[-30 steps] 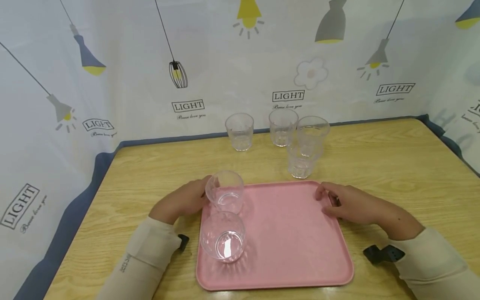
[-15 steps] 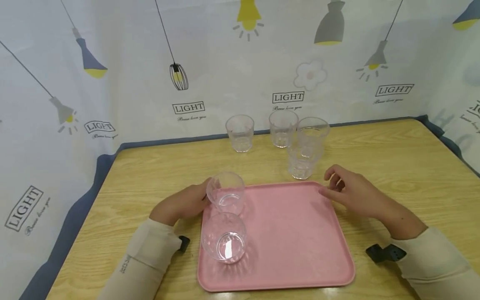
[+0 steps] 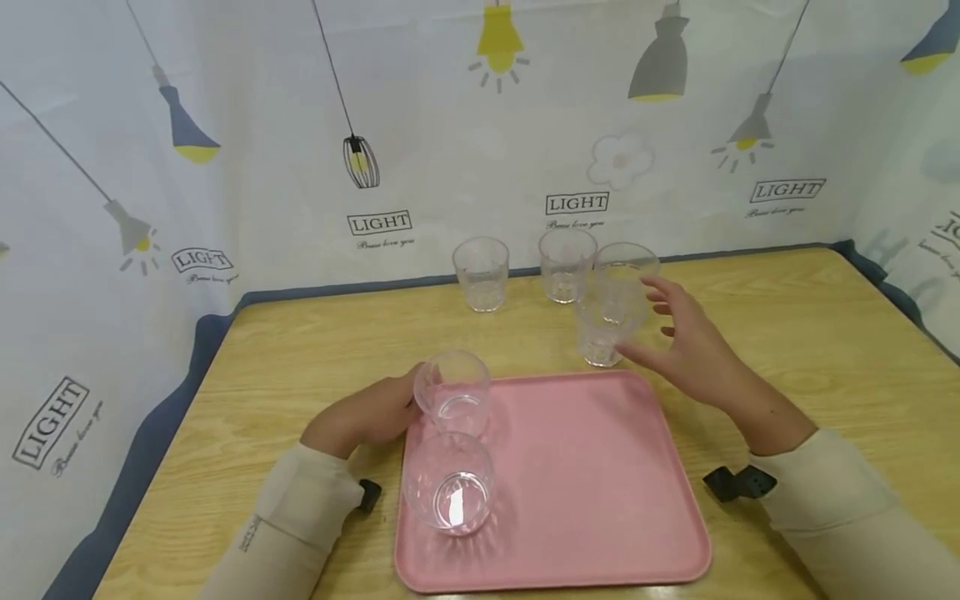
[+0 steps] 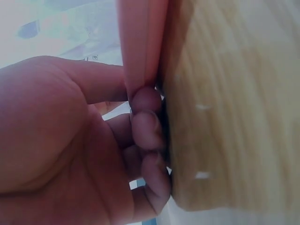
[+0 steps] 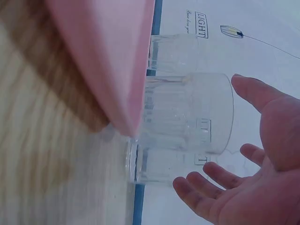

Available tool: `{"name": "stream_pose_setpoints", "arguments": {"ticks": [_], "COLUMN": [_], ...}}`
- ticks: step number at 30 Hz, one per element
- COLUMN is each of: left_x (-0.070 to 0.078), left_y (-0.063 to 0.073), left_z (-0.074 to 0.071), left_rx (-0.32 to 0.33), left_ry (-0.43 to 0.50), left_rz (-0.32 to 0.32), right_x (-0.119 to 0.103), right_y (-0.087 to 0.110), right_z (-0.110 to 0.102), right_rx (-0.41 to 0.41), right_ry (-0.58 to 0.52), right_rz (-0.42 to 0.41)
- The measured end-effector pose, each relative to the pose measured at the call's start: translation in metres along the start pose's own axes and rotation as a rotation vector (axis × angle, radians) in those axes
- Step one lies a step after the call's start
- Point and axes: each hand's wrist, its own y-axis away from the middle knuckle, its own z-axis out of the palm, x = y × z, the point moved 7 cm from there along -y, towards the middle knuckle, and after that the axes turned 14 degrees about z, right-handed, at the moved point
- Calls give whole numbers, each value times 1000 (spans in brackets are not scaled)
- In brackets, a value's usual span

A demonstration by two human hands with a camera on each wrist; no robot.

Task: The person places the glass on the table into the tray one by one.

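Observation:
My left hand (image 3: 378, 410) grips the far left part of a pink tray's (image 3: 577, 483) edge; in the left wrist view its curled fingertips (image 4: 149, 129) meet the rim from below. Two clear tumblers stand upright along the tray's left side, the nearer tumbler (image 3: 450, 492) in front of the farther tumbler (image 3: 452, 400). My right hand (image 3: 693, 354) is spread beside a clear tumbler (image 3: 600, 346) just behind the tray, its thumb overlapping the tumbler in the head view. In the right wrist view, fingers and thumb are apart around the tumbler's (image 5: 187, 112) open end, gripping nothing.
Behind that tumbler stand another clear tumbler (image 3: 628, 262), a further tumbler (image 3: 566, 267) and a tumbler (image 3: 482, 275) farther left. The wooden table (image 3: 787, 333) meets a white curtain (image 3: 450, 100) printed with lamps at the back.
My right hand has left the tray's far right corner and moved forward to the nearest back tumbler, fingers spreading. The left hand stays on the tray. The tumblers have not moved.

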Motion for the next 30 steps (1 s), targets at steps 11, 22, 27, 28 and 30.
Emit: {"name": "stream_pose_setpoints", "arguments": {"ticks": [11, 22, 27, 28, 30], "left_x": [-2, -2, -3, -4, -5], "left_y": [3, 1, 3, 3, 3], "left_z": [2, 0, 0, 0, 0], "left_rx": [25, 23, 23, 21, 16], "left_ry": [63, 93, 98, 95, 89], "left_rz": [8, -58, -53, -54, -47], "right_x": [-3, 8, 7, 7, 8], "right_y": [-17, -18, -20, -20, -20], "right_z": [14, 15, 15, 15, 15], "right_rx": [-62, -85, -73, -73, -76], "right_ry": [-49, -61, -48, -46, -51], "right_rz": [74, 110, 116, 118, 123]}}
